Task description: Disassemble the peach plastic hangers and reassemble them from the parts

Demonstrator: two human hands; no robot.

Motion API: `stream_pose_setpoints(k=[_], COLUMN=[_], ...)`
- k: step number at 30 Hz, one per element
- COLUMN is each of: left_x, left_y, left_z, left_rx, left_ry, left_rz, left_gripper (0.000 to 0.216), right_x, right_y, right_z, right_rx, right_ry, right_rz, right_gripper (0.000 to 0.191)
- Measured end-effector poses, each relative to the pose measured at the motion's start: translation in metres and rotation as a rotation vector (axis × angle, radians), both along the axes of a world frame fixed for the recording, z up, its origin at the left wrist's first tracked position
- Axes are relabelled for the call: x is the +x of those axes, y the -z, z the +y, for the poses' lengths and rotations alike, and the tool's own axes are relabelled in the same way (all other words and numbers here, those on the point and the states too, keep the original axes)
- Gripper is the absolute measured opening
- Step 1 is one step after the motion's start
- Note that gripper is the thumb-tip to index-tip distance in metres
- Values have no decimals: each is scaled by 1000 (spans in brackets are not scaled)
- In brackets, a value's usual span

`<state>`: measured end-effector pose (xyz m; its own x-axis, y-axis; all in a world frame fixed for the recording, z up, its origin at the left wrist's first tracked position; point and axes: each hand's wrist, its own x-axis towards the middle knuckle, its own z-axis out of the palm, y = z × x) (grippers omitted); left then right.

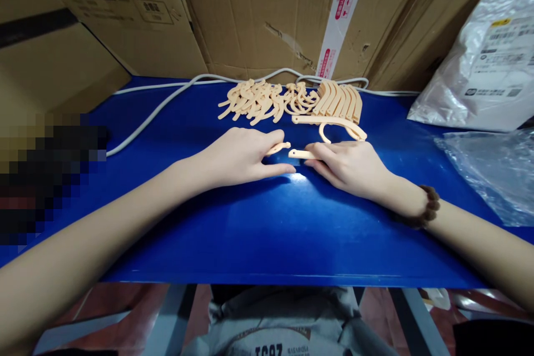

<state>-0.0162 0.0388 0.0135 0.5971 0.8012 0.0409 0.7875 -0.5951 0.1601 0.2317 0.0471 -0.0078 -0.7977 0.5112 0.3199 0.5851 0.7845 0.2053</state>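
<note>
My left hand is closed around a small cream plastic piece, whose knobbed tip pokes out past the thumb and fingers. Facing it, my right hand pinches a flat cream plastic arm with a small hole near its end; the rest is hidden under the fingers. A narrow gap separates the two pieces. Just beyond the right hand lies a longer curved cream arm with a hook-shaped piece beside it; I cannot tell whether they are joined.
Behind the hands are a heap of curved pieces, some hooks and a stacked row of arms. A white cable runs along the back of the blue table. Cardboard boxes and a plastic-wrapped parcel border it.
</note>
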Motion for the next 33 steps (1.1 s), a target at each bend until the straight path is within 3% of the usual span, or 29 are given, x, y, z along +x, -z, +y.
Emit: stream_pose_setpoints(k=[9,15,21,27,33], left_x=[4,0,-2,-2,-2], left_y=[3,1,1,2,5], left_z=[-4,-3,0,0,1], left_rx=[-91,-72,-57,-215,-253], left_ry=[-11,23,46,12,20], left_rz=[-123,-292,-252,-207,-246], left_gripper=[44,25,35,37,39], right_x=[-1,0,2,3,2], right_y=[0,0,1,2,1], right_z=[-2,-1,-1,-2,-2], right_rx=[57,80,56,52,73], right_ry=[-42,-51,-25,-5,-23], right_rz=[-5,39,66,68,54], right_gripper=[41,39,37,36,37])
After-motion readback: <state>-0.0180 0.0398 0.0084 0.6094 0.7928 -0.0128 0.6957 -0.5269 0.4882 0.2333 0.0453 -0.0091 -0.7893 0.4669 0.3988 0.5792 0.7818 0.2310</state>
